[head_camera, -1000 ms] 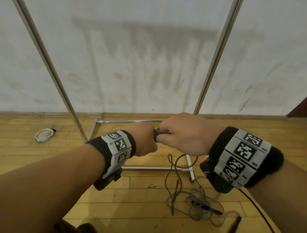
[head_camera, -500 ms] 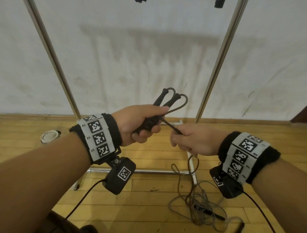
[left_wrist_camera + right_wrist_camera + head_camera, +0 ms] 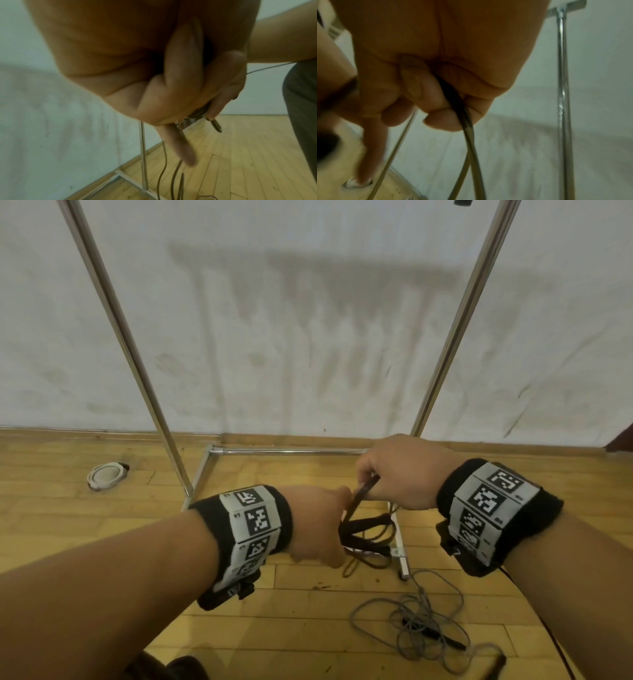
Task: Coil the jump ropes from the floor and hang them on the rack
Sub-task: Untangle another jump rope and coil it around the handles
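Observation:
In the head view my left hand (image 3: pixel 317 530) grips the black handles and gathered loops of a dark jump rope (image 3: pixel 368 537), which stick out to the right of my fist. My right hand (image 3: pixel 394 474), just above and to the right, pinches the same cord (image 3: pixel 364 491) between thumb and fingers. The left wrist view shows my fingers (image 3: pixel 180 94) curled round the bundle, with cord hanging toward the floor. The right wrist view shows the dark cord (image 3: pixel 462 119) pinched and trailing down. A second, grey jump rope (image 3: pixel 421 628) lies tangled on the floor at the lower right.
The metal rack (image 3: pixel 137 354) stands against the white wall, its two uprights rising out of view and its base bars (image 3: pixel 284 451) on the wooden floor just beyond my hands. A coiled white rope (image 3: pixel 106 474) lies on the floor at the left.
My left hand has dropped and turned over, so the handles now point down and right instead of up. My right hand has risen above it, still pinching the cord.

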A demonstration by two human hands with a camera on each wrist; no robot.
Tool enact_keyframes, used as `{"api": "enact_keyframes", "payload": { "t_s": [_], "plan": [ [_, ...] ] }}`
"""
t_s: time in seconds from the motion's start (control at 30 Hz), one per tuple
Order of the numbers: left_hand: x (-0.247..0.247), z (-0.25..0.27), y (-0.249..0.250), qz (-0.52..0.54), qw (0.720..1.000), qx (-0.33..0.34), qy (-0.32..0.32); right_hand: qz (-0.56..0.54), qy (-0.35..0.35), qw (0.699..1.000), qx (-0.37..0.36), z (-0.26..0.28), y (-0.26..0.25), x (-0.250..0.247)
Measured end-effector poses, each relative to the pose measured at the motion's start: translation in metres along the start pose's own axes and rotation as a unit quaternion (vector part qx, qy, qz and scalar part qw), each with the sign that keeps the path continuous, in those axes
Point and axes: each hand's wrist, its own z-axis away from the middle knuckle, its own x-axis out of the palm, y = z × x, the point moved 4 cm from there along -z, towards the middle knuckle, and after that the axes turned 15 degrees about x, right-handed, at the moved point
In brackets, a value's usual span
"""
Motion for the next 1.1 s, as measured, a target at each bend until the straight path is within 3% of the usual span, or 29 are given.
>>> {"api": "enact_keyframes", "payload": {
  "t_s": [0.1, 0.23, 0.4, 0.53, 0.7, 0.77, 0.87, 0.93, 1.0, 1.1],
  "plan": [
    [-0.007, -0.004, -0.011, 0.006, 0.999, -0.011, 0.047, -0.008, 0.048, 0.998, -0.038, 0.012, -0.015, -0.014],
    [-0.03, -0.012, -0.033, 0.132, 0.979, -0.053, 0.146, -0.038, 0.037, 0.998, -0.045, 0.027, -0.029, -0.016],
    [-0.062, -0.004, -0.055, 0.348, 0.895, -0.052, 0.276, -0.128, 0.011, 0.992, -0.007, 0.029, -0.018, -0.014],
    [-0.067, 0.004, -0.053, 0.486, 0.841, 0.041, 0.234, -0.216, -0.054, 0.975, 0.004, 0.025, -0.004, 0.001],
    [-0.071, 0.009, -0.037, 0.553, 0.797, 0.127, 0.205, -0.289, -0.137, 0.947, 0.013, 0.016, 0.01, 0.021],
    [-0.068, 0.01, -0.026, 0.535, 0.811, 0.162, 0.172, -0.311, -0.168, 0.935, 0.014, 0.012, 0.015, 0.027],
    [-0.056, 0.014, -0.01, 0.424, 0.88, 0.196, 0.08, -0.301, -0.179, 0.937, 0.01, 0.009, 0.026, 0.031],
    [-0.044, 0.014, -0.005, 0.303, 0.938, 0.166, 0.02, -0.287, -0.185, 0.94, 0.012, 0.006, 0.031, 0.032],
    [-0.028, 0.01, -0.002, 0.177, 0.978, 0.104, -0.03, -0.155, -0.134, 0.979, 0.011, 0.003, 0.032, 0.029],
    [-0.008, 0.0, 0.003, 0.036, 0.997, 0.034, -0.06, -0.083, -0.069, 0.994, 0.004, 0.0, 0.023, 0.019]
  ]
}}
